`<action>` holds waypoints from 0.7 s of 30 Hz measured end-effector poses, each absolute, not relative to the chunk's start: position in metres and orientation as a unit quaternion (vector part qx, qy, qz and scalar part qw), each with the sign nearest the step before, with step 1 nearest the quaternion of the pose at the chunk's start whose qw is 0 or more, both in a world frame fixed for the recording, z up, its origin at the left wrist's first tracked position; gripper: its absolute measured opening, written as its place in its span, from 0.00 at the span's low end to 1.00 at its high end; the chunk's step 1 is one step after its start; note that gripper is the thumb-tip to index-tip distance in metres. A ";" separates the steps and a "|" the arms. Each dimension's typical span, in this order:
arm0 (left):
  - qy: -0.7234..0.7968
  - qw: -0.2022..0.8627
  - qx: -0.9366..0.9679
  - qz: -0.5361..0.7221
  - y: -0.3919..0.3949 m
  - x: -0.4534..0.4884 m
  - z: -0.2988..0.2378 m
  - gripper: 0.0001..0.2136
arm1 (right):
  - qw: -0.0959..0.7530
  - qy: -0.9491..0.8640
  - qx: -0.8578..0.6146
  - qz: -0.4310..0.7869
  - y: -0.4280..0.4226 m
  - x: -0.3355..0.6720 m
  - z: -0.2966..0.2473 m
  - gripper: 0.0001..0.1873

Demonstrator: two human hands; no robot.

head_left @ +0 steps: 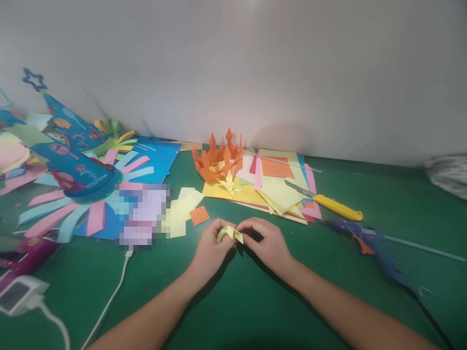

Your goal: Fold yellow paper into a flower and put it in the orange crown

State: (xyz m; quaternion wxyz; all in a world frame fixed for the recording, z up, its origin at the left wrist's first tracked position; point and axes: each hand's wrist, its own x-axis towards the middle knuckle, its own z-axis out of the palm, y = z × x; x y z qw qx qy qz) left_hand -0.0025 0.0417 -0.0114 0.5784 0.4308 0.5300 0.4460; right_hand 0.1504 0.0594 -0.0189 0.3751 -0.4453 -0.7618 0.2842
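Observation:
A small folded piece of pale yellow paper [229,234] is pinched between both my hands just above the green table [233,301]. My left hand [210,247] grips its left side with curled fingers. My right hand [265,241] pinches its right end with the fingertips. Just beyond lie loose pale yellow paper squares [180,214] and a small orange square [199,215].
An orange paper crown [219,158] and a yellow paper flower [229,184] sit on a stack of coloured sheets [277,187]. A yellow-handled cutter [337,207] and a blue glue gun [375,248] lie to the right. Blue cone hat [73,150], white cable [109,301], charger [20,294] left.

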 end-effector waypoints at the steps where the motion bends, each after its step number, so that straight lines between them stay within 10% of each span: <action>1: 0.530 0.580 0.426 0.448 0.042 -0.002 -0.010 0.05 | 0.375 -0.762 -0.445 0.283 0.059 0.150 -0.019 0.04; 21: 0.504 0.616 0.389 0.463 0.043 -0.002 -0.008 0.09 | 0.401 -0.745 -0.457 0.273 0.060 0.152 -0.021 0.06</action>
